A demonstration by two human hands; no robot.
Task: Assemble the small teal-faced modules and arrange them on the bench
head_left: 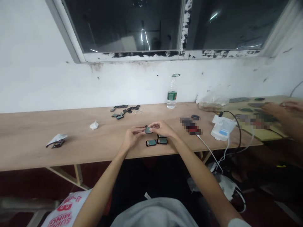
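Note:
Between my two hands is a small black-cased device with a grey-green panel (pixel 148 130), raised a little above the wooden table (pixel 80 151). My left hand (pixel 132 136) pinches its left end, while the fingers and thumb of my right hand (pixel 161 128) grip its right side. Just below my hands lies a similar device (pixel 151 143), panel up, near the table's front edge. Beside it on the right rests another device (pixel 162 141), and one more (pixel 162 136) sits behind that, partly covered by my right wrist.
Several similar pieces (pixel 119 116) lie scattered at the back. A water bottle (pixel 171 96) stands by the wall. Crumpled tissue (pixel 94 125) and a small packet (pixel 57 141) are on the left. Rightward are a white box (pixel 222 127), cables (pixel 210 149) and another person's hands (pixel 272 110).

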